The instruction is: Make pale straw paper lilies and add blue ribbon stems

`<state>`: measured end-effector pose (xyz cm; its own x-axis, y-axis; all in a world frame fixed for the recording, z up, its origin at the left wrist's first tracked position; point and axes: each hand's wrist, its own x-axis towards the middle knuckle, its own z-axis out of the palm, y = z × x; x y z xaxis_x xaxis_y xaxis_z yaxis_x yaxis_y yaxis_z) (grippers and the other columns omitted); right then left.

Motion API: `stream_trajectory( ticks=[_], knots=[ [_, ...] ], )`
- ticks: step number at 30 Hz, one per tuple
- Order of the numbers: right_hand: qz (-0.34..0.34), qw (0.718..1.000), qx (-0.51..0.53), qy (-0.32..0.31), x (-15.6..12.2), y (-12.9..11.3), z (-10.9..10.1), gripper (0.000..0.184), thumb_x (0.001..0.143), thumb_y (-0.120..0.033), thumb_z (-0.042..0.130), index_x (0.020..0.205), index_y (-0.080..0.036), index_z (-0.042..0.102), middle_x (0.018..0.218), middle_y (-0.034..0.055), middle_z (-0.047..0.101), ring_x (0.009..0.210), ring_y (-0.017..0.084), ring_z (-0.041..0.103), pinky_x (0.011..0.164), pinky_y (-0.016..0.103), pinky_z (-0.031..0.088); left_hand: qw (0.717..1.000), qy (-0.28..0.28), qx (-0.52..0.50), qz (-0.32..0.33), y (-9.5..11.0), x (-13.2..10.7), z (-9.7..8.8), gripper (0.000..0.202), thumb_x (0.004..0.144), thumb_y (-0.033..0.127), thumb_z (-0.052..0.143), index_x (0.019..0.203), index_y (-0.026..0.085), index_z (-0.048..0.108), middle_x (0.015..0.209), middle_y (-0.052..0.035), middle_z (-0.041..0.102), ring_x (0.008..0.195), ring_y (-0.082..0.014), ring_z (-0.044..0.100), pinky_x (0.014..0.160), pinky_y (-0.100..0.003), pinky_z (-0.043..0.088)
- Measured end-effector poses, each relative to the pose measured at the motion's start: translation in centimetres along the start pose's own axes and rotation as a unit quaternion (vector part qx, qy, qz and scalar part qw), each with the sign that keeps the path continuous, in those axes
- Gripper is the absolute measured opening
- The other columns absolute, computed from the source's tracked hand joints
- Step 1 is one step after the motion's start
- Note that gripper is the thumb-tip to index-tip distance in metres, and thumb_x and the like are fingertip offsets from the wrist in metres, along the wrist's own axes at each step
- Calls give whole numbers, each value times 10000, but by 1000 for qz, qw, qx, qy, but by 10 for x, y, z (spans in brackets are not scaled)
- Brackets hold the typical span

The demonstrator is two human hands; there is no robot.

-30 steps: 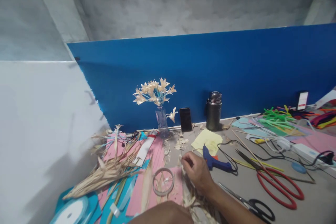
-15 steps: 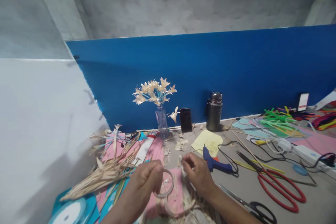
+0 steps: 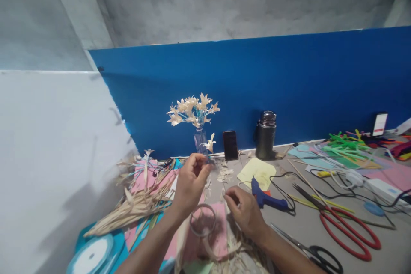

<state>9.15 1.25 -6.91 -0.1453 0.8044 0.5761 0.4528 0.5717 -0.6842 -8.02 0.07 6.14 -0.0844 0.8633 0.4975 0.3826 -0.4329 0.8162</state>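
Note:
My left hand [image 3: 192, 180] is raised, its thumb and fingers pinched together just below a cream paper-like flower [image 3: 210, 142]. I cannot make out what, if anything, lies between these fingers. From that flower a thin stem seems to run down to my right hand [image 3: 243, 209], whose thumb and forefinger are pinched on its lower end. Below my left hand, a ring-shaped roll of tape [image 3: 203, 220] lies over the pink sheet [image 3: 220, 222]. Behind stands a clear bottle [image 3: 199, 139] holding a bunch of similar flowers [image 3: 192, 109].
Dried husks [image 3: 125, 212] and a ribbon spool [image 3: 91, 257] lie at left. On the right are a blue glue gun [image 3: 268, 199] with its cord, red-handled scissors [image 3: 349, 231] and black-handled scissors [image 3: 321, 257]. A phone [image 3: 230, 145] and a flask [image 3: 266, 135] stand at the back.
My left hand has let go of the tape roll, which now rests on the pink sheet, and has moved up towards the single flower. My right hand keeps its pinch.

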Motion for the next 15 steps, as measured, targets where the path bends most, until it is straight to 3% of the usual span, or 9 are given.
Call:
stream_trajectory(
  ticks=[3,10,15],
  knots=[
    [4,1000,-3,-2,-1,1,1,127,928,-205,535,829,-195,614,725,3,668,653,156,622,645,257,417,999,20,-38,-7,7,5,6,337,815,438,696,1009,175,618,795,-4,626,637,-135,551,584,-249,443],
    [-9,1000,-5,0,-1,1,1,135,922,-189,536,813,-195,616,713,0,664,651,151,620,643,252,419,999,31,-22,3,9,10,11,213,854,378,620,829,170,660,653,15,587,554,-118,486,541,-240,396],
    [-4,1000,-5,-4,-1,1,0,139,921,-193,540,807,-195,619,712,1,664,645,151,611,643,254,420,999,31,22,22,16,7,7,219,896,344,548,751,192,608,589,38,510,528,-118,449,530,-238,362]
  ],
)
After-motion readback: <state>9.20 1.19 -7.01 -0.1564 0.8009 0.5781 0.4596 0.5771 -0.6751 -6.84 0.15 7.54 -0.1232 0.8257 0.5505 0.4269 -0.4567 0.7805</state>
